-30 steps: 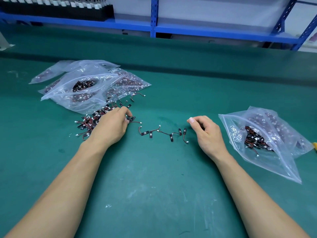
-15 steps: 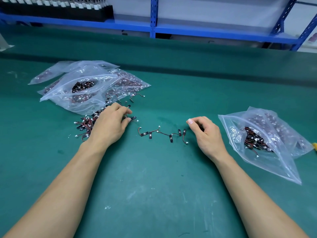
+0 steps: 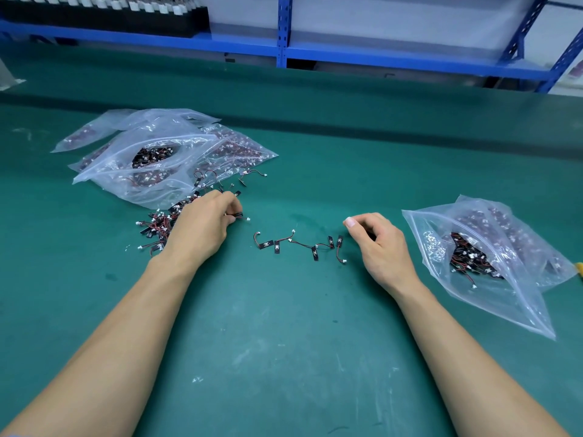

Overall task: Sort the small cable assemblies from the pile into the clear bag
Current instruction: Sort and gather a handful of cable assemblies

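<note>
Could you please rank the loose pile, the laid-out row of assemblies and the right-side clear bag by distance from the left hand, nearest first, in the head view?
1. Pile, left: the left hand rests on it, pinching a cable assembly.
2. Row of assemblies, centre.
3. Clear bag, far right, beyond the right hand.

Bare green bench mat [image 3: 284,342] in front
Heaped clear plastic bags [image 3: 157,143] block far left; clear zip bag [image 3: 517,307] right.

Bright, even overhead light; soft shadows under the arms on the tabletop [image 3: 284,326]; glare on bags [image 3: 151,152]; wide-angle bending at edges
</note>
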A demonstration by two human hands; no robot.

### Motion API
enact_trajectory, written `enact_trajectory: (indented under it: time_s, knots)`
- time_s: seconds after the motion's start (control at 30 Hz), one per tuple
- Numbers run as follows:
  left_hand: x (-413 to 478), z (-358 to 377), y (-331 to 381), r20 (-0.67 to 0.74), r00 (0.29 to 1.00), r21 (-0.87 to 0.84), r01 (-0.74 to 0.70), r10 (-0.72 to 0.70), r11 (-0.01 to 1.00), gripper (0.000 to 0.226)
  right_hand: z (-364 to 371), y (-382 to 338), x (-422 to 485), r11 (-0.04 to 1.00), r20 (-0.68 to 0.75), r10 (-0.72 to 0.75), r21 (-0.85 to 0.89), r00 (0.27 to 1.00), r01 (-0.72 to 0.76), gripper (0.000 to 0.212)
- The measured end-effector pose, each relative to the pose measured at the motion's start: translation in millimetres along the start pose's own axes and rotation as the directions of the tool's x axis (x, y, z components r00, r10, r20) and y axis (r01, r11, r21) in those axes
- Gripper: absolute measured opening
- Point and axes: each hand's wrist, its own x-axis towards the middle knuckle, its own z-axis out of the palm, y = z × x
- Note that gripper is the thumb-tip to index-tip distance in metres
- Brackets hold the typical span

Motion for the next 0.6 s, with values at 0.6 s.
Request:
enact_trajectory:
  time_s: [0.6]
  knots:
    - [-41.0,-23.8,51.1,-0.175,0.909,-0.523,-0.411,0.378,0.747,0.025,0.3,-0.8,0.8,1.000,-0.015,-0.012,-0.001,1.000,0.012,0.019]
